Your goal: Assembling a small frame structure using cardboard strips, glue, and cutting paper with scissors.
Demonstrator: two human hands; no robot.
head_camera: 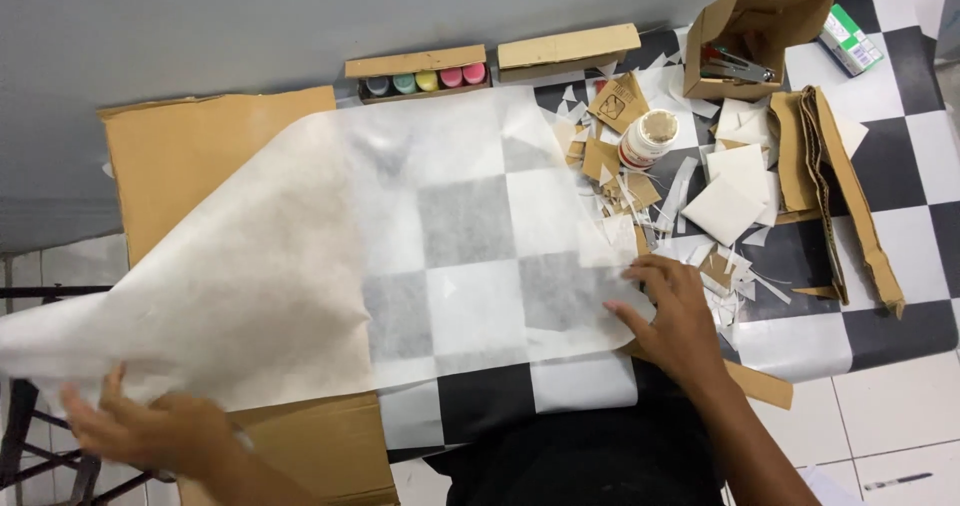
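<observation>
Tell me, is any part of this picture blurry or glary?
Head view: the left hand is smeared by motion blur, while the right hand and the thin white sheet look sharp; lighting is soft and even, with faint sheen on the checkered tablecloth.

The left hand point(150, 431) is smeared with motion, its fingers indistinct. The translucent white sheet point(300, 266) veils the checkered surface point(880, 166) and part of the flat cardboard point(190, 156). A green-and-white box point(850, 39) is too small to read, and a pen point(897, 482) lies tiny below.
</observation>
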